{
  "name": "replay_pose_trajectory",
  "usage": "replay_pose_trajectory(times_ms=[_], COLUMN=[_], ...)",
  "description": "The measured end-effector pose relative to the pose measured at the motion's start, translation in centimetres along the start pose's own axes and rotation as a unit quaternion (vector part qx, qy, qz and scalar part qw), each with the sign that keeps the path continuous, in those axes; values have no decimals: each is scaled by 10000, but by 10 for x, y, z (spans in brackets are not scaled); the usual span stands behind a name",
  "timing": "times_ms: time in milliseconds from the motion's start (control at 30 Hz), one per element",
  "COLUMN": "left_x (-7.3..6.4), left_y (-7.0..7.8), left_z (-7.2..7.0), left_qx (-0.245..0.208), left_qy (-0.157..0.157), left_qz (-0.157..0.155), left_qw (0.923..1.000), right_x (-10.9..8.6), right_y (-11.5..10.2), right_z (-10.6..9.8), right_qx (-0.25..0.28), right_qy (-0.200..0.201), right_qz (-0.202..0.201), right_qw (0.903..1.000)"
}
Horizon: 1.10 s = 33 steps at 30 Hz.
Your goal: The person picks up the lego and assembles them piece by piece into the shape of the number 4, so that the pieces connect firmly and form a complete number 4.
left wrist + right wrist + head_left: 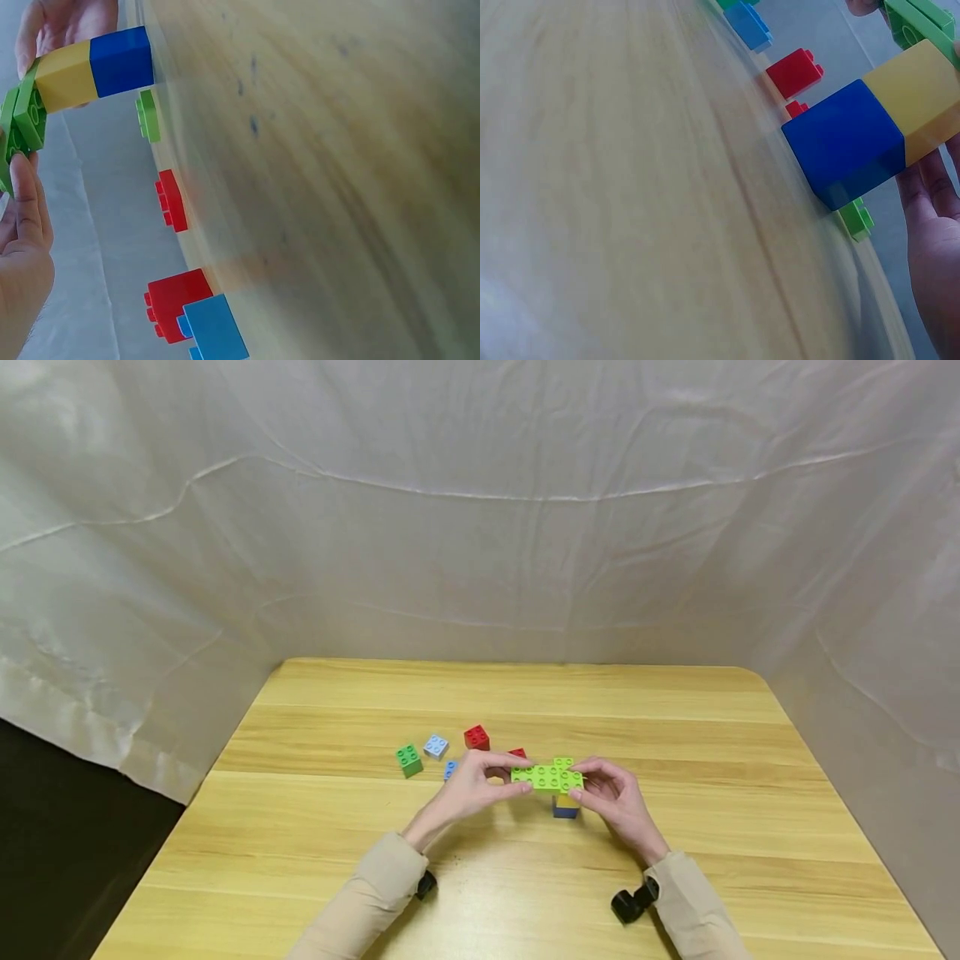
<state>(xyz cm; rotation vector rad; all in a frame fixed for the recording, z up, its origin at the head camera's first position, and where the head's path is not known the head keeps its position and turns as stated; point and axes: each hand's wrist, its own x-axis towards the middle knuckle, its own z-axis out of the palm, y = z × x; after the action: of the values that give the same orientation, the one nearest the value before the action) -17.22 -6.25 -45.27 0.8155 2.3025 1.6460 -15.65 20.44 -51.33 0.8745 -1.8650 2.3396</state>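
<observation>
from far away, i have the left hand (480,781) pinching one end of the light green bricks (546,779) and the right hand (617,795) pinching the other end. they sit on the yellow block (69,76), with the blue block (121,63) under that. i can't quite tell if the blue block touches the table (675,727). if i push hard on the left end, which sticks out past the yellow block, it all might tip or the bricks might pop off.

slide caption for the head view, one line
Left hand and right hand hold a toy-brick stack, lime-green over yellow over dark blue, with loose bricks on the wooden table.
</observation>
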Motion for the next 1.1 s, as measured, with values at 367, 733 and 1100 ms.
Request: replay_pose_trajectory(times_ms=[367, 733, 1100], left_x=[2, 8, 12], left_y=[4, 3, 2], left_z=[-2, 11, 17], left_qx=[242, 426, 492], left_qy=[-66, -200, -238], left_qz=[130, 172, -69], left_qw=[9996, 9987, 9985], right_x=[1, -1, -2], right_y=[-1, -3, -2], right_z=[0, 1, 1], right_qx=[-6, -273, -242], right_qy=[1, 125, 117], right_qz=[3, 332, 271], right_qw=[10000, 9990, 9993])
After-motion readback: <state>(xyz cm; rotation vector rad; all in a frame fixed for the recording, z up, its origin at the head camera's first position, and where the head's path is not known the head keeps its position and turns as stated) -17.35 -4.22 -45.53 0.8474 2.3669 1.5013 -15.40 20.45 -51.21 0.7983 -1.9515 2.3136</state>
